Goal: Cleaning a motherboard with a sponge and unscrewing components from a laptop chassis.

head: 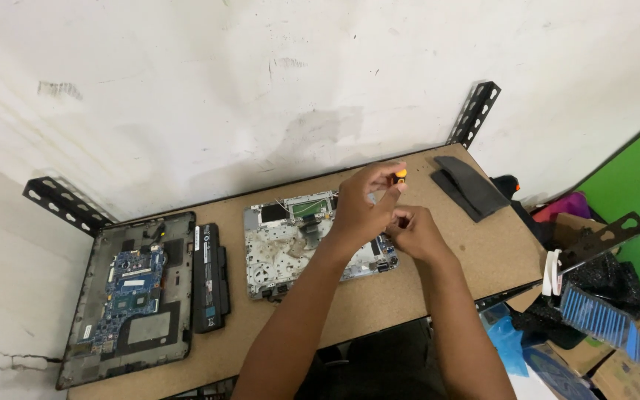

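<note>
Head view: looking down on a brown particle-board worktable (409, 296) set against a stained white wall, two bare arms reaching in from below.
Left hand (361, 211): raised over the middle of the table, fingers pinched shut on the top of a small screwdriver with an orange cap (400, 175); only the cap shows, the shaft is hidden behind the hand.
Right hand (412, 233): just beside and below the left, fingers curled together near the driver's lower end; whether they are clamped on anything I cannot tell.
Opened laptop shell (283, 248): silver-grey, dusty, lying flat at the table's centre, directly under both hands, its right edge covered by them.
Step in hand: by the look of it, a screw at the shell's right side is being turned, one hand spinning the cap while the other steadies.
Next move calls for: keeping the tip seated square in the screw head, I would judge, with light downward pressure.
Count, laptop parts: two open chassis, the centre one and a dark base with a blue circuit board (131, 296) at far left; one long black battery pack (210, 278) between them.
Count, other: one folded dark grey pouch (470, 187) at the table's back right; two hands, one screwdriver.
</note>
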